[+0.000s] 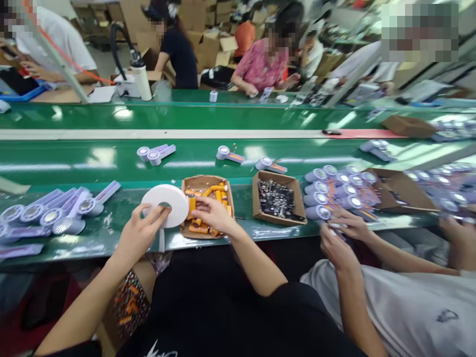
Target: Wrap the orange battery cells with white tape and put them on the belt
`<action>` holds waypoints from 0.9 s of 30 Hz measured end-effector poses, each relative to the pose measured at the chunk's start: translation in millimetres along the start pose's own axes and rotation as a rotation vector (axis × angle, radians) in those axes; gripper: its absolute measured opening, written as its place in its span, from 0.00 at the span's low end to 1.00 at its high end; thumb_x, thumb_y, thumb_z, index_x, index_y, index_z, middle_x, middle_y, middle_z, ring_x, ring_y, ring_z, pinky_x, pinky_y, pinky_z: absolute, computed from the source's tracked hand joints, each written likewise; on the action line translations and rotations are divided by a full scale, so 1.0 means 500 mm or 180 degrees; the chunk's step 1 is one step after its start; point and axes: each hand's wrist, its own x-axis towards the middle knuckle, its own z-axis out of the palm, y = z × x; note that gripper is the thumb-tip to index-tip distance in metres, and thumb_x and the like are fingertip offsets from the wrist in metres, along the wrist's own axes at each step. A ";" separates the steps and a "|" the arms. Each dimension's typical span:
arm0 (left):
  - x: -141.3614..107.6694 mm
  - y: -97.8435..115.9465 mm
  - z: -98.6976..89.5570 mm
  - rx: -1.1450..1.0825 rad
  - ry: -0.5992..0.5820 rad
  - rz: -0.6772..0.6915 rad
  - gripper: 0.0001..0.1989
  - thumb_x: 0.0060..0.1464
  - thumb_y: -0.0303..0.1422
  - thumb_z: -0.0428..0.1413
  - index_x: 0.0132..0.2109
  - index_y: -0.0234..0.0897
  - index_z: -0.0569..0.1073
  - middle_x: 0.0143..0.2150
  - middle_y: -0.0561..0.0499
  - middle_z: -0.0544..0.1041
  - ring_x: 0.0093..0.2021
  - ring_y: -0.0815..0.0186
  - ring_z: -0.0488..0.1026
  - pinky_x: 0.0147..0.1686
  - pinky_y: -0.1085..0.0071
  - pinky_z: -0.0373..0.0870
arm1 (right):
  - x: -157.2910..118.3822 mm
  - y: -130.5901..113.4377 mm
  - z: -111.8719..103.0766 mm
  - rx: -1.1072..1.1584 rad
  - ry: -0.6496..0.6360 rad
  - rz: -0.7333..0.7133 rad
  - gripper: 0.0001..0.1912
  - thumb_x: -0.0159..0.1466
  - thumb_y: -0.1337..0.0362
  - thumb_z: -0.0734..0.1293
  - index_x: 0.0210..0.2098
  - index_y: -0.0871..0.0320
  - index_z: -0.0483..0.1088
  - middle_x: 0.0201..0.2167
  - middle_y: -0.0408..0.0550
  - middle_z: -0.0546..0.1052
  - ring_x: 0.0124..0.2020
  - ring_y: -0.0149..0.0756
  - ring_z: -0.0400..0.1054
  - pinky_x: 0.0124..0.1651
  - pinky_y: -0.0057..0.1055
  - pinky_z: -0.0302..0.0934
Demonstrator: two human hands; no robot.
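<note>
My left hand [147, 225] grips a large roll of white tape [174, 201], fingers at its centre hole, with a loose strip hanging below. My right hand [211, 214] pinches an orange cylinder [191, 204] beside the roll's right edge. Beneath that hand sits a cardboard box [231, 198] with several more orange cylinders.
Lilac fan-shaped parts [52, 215] lie at the left, and more [318, 198] are grouped at the right. An open box of small dark parts [277, 198] stands right of centre. A co-worker's hands [340, 243] work at the right. Several parts rest on the green belt [193, 161].
</note>
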 end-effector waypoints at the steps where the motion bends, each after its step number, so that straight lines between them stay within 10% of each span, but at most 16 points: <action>1: 0.002 -0.003 -0.005 -0.0028 0.0051 0.0072 0.35 0.62 0.18 0.51 0.72 0.45 0.74 0.65 0.45 0.81 0.66 0.48 0.69 0.69 0.51 0.67 | 0.004 -0.011 -0.004 0.0122 -0.0202 0.0072 0.24 0.54 0.51 0.83 0.45 0.55 0.82 0.42 0.47 0.86 0.44 0.43 0.83 0.55 0.41 0.77; 9: 0.051 -0.014 0.005 -0.0034 0.0769 0.0543 0.45 0.61 0.21 0.48 0.83 0.47 0.55 0.67 0.43 0.81 0.62 0.45 0.77 0.63 0.46 0.66 | 0.024 -0.088 -0.045 0.0347 -0.0380 0.0119 0.25 0.45 0.54 0.88 0.39 0.56 0.84 0.36 0.44 0.87 0.43 0.43 0.83 0.54 0.37 0.75; 19: 0.099 0.096 0.071 -0.0007 0.1329 0.0034 0.25 0.67 0.41 0.59 0.65 0.33 0.78 0.50 0.36 0.83 0.52 0.42 0.73 0.60 0.41 0.67 | 0.014 0.020 0.059 0.1699 0.2021 -0.0911 0.29 0.47 0.49 0.87 0.43 0.53 0.81 0.46 0.53 0.88 0.44 0.48 0.84 0.57 0.48 0.79; 24: 0.021 0.187 0.092 -0.0829 0.0691 0.0696 0.21 0.62 0.33 0.62 0.61 0.38 0.80 0.50 0.39 0.82 0.56 0.48 0.76 0.60 0.52 0.73 | 0.001 -0.059 -0.075 0.0956 0.2077 -0.0859 0.27 0.43 0.51 0.88 0.37 0.55 0.80 0.35 0.50 0.87 0.38 0.47 0.83 0.47 0.45 0.80; 27: -0.034 0.127 0.097 -0.1084 0.0164 0.0353 0.23 0.62 0.33 0.62 0.64 0.41 0.79 0.52 0.41 0.83 0.62 0.49 0.75 0.68 0.52 0.70 | -0.009 -0.065 -0.163 0.1073 0.2480 -0.1081 0.31 0.51 0.45 0.84 0.47 0.54 0.78 0.44 0.51 0.88 0.49 0.46 0.84 0.55 0.42 0.79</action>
